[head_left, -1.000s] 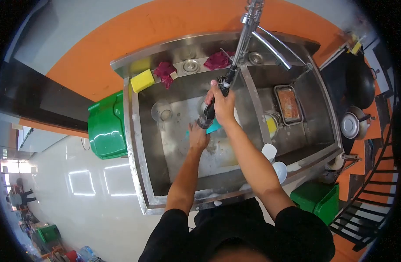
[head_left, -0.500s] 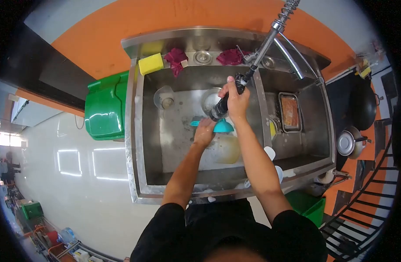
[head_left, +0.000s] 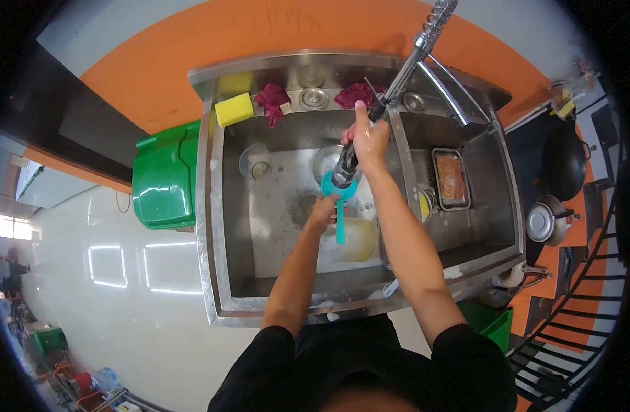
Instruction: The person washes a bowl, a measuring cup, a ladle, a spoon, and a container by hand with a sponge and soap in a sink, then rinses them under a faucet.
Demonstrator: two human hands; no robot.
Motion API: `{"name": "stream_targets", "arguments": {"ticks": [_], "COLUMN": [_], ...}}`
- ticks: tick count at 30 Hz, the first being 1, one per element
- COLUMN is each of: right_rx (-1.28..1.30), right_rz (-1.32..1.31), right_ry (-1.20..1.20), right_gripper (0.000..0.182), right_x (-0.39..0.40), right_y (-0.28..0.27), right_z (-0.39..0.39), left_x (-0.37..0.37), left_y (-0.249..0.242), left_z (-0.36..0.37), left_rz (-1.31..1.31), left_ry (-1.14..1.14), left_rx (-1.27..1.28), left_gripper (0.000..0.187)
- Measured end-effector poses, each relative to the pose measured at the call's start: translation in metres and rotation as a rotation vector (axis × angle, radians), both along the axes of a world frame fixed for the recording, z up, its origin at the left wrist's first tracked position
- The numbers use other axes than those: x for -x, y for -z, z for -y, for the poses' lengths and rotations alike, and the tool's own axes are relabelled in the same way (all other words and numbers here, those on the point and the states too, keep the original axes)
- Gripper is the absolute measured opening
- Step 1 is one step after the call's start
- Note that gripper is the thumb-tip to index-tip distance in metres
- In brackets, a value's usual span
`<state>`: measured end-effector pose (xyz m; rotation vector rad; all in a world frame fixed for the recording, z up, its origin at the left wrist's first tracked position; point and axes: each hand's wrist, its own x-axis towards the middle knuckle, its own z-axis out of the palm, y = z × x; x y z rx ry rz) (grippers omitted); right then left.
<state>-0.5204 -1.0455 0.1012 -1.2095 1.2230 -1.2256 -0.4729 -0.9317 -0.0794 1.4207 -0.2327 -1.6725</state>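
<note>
My right hand (head_left: 370, 143) is wrapped around the black spray nozzle (head_left: 346, 165) of the spring-hose faucet. The nozzle's head points down into the bowl of a teal scoop (head_left: 340, 230). Fingers of my left hand (head_left: 322, 209) grip this scoop near where bowl and handle meet, its handle towards me. Beneath lies a pale yellowish container (head_left: 358, 242) on the floor of the left sink basin (head_left: 270, 226). A round metal bowl (head_left: 324, 159), partly hidden by the nozzle, sits behind the scoop. Farther left in the basin is a clear plastic cup (head_left: 254, 162).
On the back ledge are a yellow sponge (head_left: 234, 110) and maroon cloths (head_left: 273, 101). The right basin holds a rectangular metal tray (head_left: 451, 180) with something brownish inside. A green bin (head_left: 165, 177) stands left of the sink; a dark wok (head_left: 564, 163) is at right.
The teal scoop has turned, so its bowl now faces the nozzle and its handle points towards me. My right hand and the nozzle have shifted slightly; the nozzle is more upright.
</note>
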Motion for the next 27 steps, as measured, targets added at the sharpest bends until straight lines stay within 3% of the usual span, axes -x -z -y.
{"name": "stream_targets", "arguments": {"ticks": [4, 6, 9, 11, 13, 16, 22, 27], "right_rx": [0.037, 0.087, 0.181, 0.11, -0.025, -0.002, 0.21, -0.021], "right_rz": [0.091, 0.172, 0.04, 0.096, 0.257, 0.406, 0.358, 0.344], "right_ry": [-0.017, -0.028, 0.001, -0.032, -0.106, -0.16, -0.003, -0.139], "right_gripper": [0.051, 0.05, 0.048, 0.051, 0.054, 0.054, 0.053, 0.055], "right_x": [0.003, 0.009, 0.018, 0.018, 0.013, 0.008, 0.01, 0.014], "right_y": [0.011, 0.013, 0.012, 0.012, 0.005, 0.009, 0.004, 0.019], "right_z": [-0.009, -0.006, -0.001, -0.006, -0.02, -0.026, -0.012, -0.025], "left_x": [0.0, 0.001, 0.0, -0.002, -0.004, -0.006, -0.008, -0.012], "left_y": [0.02, 0.023, 0.019, 0.015, 0.022, 0.015, 0.017, -0.01], "left_z": [0.0, 0.001, -0.006, -0.008, -0.009, -0.009, -0.014, -0.015], "left_rz": [-0.183, -0.148, -0.155, -0.201, -0.549, -0.782, -0.782, -0.639], "left_ry": [-0.015, -0.031, -0.109, -0.164, -0.278, -0.251, -0.257, -0.253], "left_rx": [0.063, 0.034, -0.002, -0.003, 0.102, 0.111, 0.161, 0.076], "left_gripper": [0.029, 0.03, 0.032, 0.034, 0.04, 0.045, 0.048, 0.041]}}
